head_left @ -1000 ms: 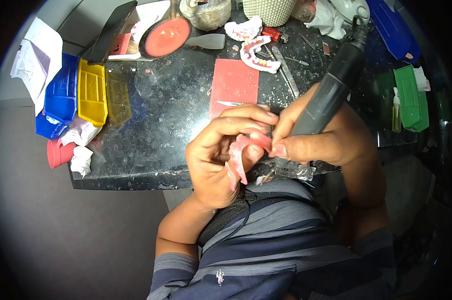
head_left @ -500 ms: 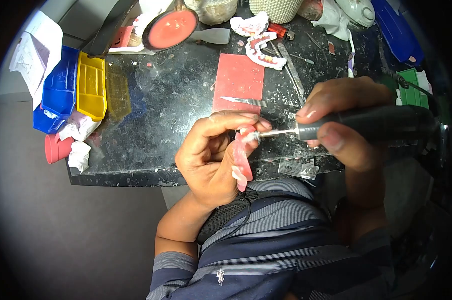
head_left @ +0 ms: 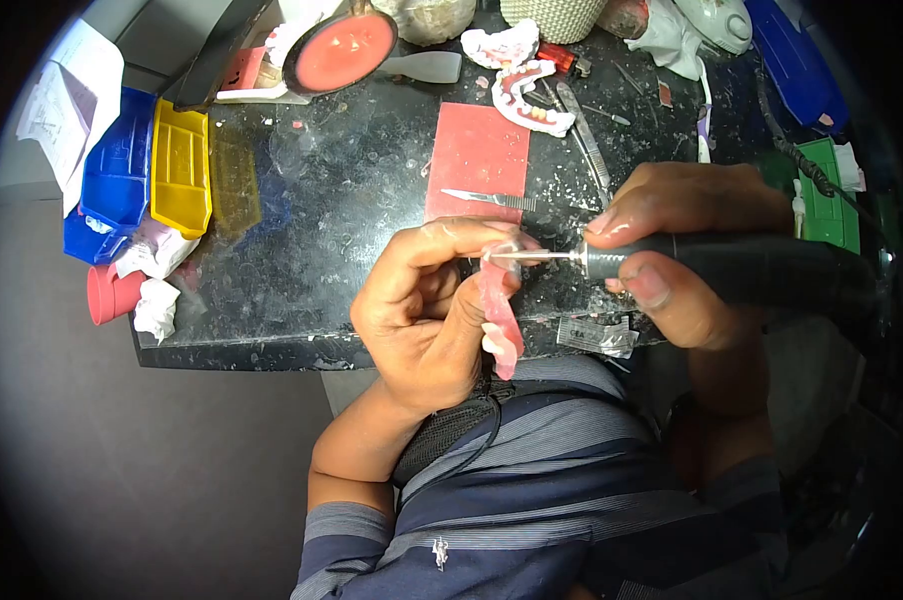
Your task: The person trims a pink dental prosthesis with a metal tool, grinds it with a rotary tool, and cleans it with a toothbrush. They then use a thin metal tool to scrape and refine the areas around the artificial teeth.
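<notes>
Between the thumb and fingers of my left hand (head_left: 417,310) is a pink partial denture (head_left: 502,315) with a few whitish teeth, its lower end hanging down past my thumb. My right hand (head_left: 687,255) grips a black rotary handpiece (head_left: 742,265) from the right. The thin metal bur (head_left: 537,255) of the handpiece reaches left to the denture's upper end, where my fingertips partly hide the contact. Beyond my hands, a scalpel blade (head_left: 487,199) lies across a pink wax sheet (head_left: 480,150).
White plaster models with teeth (head_left: 532,100) lie behind the wax sheet, beside a metal-handled knife (head_left: 584,140). A pan of pink wax (head_left: 342,55) stands at the back. Blue (head_left: 117,170) and yellow bins (head_left: 182,165) stand left; a clear packet (head_left: 597,336) lies near the front edge.
The denture has turned slightly in my left hand, its lower end swinging right. My right hand has shifted a little left with the handpiece, and the bur now lies further over the denture.
</notes>
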Demonstrator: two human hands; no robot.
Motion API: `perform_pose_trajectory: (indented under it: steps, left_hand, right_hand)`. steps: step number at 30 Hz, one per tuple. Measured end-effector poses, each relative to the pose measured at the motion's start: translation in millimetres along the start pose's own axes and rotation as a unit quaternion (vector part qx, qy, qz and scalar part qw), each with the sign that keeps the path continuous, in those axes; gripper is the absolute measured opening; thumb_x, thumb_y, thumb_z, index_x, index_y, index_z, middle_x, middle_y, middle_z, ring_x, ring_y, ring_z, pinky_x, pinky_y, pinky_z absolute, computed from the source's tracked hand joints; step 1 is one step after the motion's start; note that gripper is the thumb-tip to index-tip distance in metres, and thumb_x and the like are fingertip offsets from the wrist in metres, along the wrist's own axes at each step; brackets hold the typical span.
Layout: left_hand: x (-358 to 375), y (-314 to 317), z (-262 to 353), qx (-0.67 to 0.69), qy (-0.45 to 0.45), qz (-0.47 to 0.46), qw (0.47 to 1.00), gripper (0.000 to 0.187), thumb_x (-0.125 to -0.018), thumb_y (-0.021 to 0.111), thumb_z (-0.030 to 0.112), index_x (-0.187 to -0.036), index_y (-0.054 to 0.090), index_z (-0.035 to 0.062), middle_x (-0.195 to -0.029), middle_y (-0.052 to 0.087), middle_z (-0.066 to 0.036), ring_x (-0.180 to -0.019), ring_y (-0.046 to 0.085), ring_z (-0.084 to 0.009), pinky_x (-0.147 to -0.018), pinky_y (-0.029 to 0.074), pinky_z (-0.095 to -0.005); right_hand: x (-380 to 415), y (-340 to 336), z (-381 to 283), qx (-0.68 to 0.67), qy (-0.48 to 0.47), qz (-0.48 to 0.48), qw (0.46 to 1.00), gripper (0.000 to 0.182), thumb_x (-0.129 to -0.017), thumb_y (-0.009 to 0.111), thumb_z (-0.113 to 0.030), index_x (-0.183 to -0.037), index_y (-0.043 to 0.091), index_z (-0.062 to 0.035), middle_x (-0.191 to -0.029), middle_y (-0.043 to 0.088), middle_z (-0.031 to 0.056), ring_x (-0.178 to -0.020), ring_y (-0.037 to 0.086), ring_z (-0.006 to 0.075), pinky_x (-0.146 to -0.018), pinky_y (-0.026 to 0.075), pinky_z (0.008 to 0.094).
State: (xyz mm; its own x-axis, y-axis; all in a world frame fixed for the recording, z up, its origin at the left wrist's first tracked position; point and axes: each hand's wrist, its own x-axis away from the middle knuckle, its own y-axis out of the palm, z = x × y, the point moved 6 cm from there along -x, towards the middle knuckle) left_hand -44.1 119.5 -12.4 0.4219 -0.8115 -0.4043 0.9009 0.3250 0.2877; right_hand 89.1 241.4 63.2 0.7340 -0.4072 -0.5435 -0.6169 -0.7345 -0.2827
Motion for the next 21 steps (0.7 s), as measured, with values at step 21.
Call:
perform_pose_trajectory:
  steps: [21]
  left_hand:
    - [-3.9, 2.4, -1.3, 0.037, -0.018, 0.003, 0.999, 0.022, -0.094, 0.058, -0.003, -0.114, 0.054, -0.0080, -0.100, 0.067, -0.018, -0.088, 0.066, -0.0172, -0.077, 0.053, -0.0265]
  right_hand:
    - [-1.5, -1.1, -5.3, 0.040, -0.019, -0.013, 0.999, 0.020, -0.071, 0.068, -0.005, -0.088, 0.067, 0.0059, -0.076, 0.068, 0.0204, -0.061, 0.065, 0.0233, -0.055, 0.052, 0.0304]
